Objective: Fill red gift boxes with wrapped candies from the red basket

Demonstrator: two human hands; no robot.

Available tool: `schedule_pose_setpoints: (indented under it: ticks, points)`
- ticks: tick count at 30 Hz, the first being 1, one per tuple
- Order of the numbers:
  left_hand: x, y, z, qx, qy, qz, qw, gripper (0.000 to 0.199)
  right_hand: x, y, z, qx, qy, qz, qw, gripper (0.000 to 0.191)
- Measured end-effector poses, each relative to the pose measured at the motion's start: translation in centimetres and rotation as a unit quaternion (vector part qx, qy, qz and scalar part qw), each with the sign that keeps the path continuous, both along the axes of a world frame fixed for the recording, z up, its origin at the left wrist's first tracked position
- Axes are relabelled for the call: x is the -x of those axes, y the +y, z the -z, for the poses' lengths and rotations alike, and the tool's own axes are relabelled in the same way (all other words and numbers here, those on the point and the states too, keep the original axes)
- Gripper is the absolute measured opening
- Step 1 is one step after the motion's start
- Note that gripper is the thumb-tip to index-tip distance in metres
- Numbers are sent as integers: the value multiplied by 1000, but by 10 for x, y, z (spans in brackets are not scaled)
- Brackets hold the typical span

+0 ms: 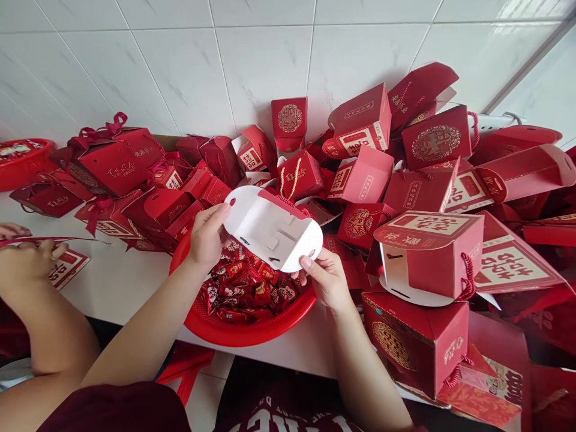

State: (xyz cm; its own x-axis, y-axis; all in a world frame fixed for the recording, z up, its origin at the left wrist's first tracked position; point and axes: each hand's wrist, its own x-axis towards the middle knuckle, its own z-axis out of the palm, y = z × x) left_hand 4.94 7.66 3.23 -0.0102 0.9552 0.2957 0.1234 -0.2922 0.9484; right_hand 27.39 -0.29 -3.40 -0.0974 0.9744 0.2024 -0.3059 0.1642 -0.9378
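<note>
Between my two hands is an opened red gift box point(275, 231), its white inside turned up toward me. My left hand point(207, 235) pinches the rounded flap at its left end. On the other end, my right hand point(327, 277) grips the right flap, thumb on top. The box is held over a red plastic basket point(249, 337) full of red-wrapped candies point(245, 285). Twisted red cord shows along the box's far edge. Nothing can be seen inside the box.
Red gift boxes point(360, 174) are piled along the tiled wall, with larger ones point(416, 342) close to my right arm. Ribboned boxes point(117, 159) stand left. Another red basket point(27, 165) is at far left. A co-worker's hands point(29, 264) work beside a red card point(69, 267).
</note>
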Motion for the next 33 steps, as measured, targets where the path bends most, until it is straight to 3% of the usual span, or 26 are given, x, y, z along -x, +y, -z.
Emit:
schedule_pose_setpoints:
  ticks: [3,4,7,10,16,25,28,31,33]
  points:
    - [-3,2,0,20,-9,-1,1000,27,-1,-2,-3,-9,7,-22,1000,34]
    - [-3,2,-1,-3,5,-8,1000,22,-1,-3,-5,-10,9,-26,1000,32]
    - [-2,2,-3,-130,103,-57,984,35,1,-3,-7,-13,7,-33,999,29]
    - [1,2,-6,-197,206,-93,954,15,2,-2,-5,-14,20,-29,999,30]
    - [1,-1,-7,-92,268,42,958,30,3,1,4,-13,78,5,997,27]
    - [-2,-5,-8,-42,323,90,941,41,6,2,5,-13,58,16,998,30]
    - [-1,-5,-6,-72,299,82,948,36,13,3,-2,-22,55,126,990,31]
    - [0,-3,-6,-156,277,59,946,32,20,2,-7,-56,15,301,952,40]
    - [0,-3,-6,-228,266,45,935,34,22,0,-9,-79,-56,351,931,34]
